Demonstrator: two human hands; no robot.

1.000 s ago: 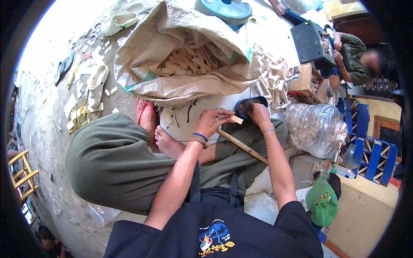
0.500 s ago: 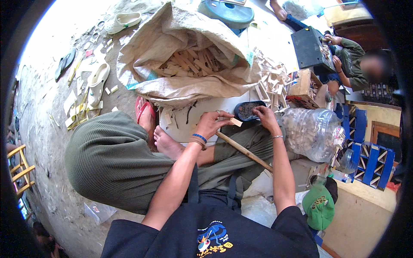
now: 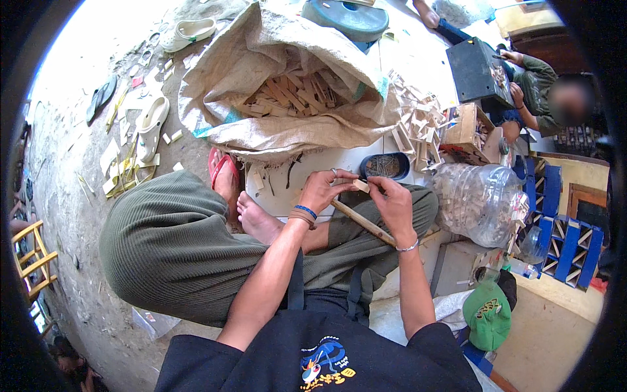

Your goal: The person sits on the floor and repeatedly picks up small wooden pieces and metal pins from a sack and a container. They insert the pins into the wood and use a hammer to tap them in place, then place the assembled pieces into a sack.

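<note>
My left hand [image 3: 322, 190] pinches a small pale wooden block [image 3: 361, 185] between thumb and fingers, above my crossed leg. My right hand [image 3: 393, 204] is closed in a pinch at the block's right end; whatever lies between its fingertips is too small to make out. Just beyond both hands sits a dark blue tub [image 3: 386, 166] of thin metal nails. Beneath the hands, a wooden stick [image 3: 363, 223] slants across my leg, its upper end hidden near my left hand.
A large open woven sack [image 3: 287, 136] of wood pieces stands ahead. To the right are a pile of wood pieces [image 3: 418, 127], a wooden box [image 3: 464, 134], a clear plastic jug [image 3: 480, 202] and a green cap [image 3: 488, 319]. Another person works at a black box [image 3: 480, 72], far right.
My right hand has moved from the nail tub leftward and nearer, up to the wooden block. My left hand still holds the block, with little movement.
</note>
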